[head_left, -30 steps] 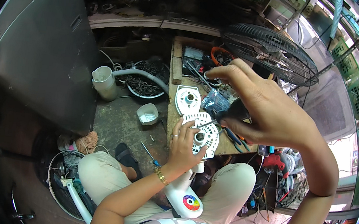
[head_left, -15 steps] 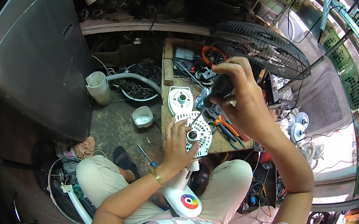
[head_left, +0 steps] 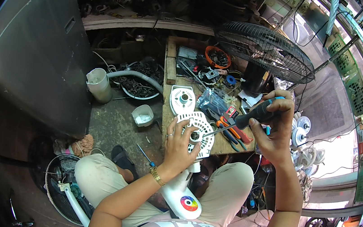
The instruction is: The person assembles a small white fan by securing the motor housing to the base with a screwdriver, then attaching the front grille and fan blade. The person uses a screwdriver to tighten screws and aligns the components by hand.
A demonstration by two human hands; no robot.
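Note:
My right hand (head_left: 275,125) is closed round the dark, blue-ended handle of a screwdriver (head_left: 257,114). Its shaft slants down to the left, its tip by the right side of a white slotted fan motor cover (head_left: 204,147). My left hand (head_left: 180,147) grips this cover, fingers over its left part and thumb near the round central hub. Under the cover a white fan stand with a rainbow-coloured disc (head_left: 188,204) lies between my legs. Just beyond is a second white cover (head_left: 182,99), flat on the wooden workbench (head_left: 227,150).
Pliers (head_left: 236,131) with orange and blue handles lie right of the cover. An orange bowl of small parts (head_left: 218,57) and a black fan guard (head_left: 266,49) are farther back. On the floor at left are a white container (head_left: 143,115) and another screwdriver (head_left: 145,155).
My right hand has swung down and right with the screwdriver, which has gone from steep to a low slant. The left hand stays on the cover.

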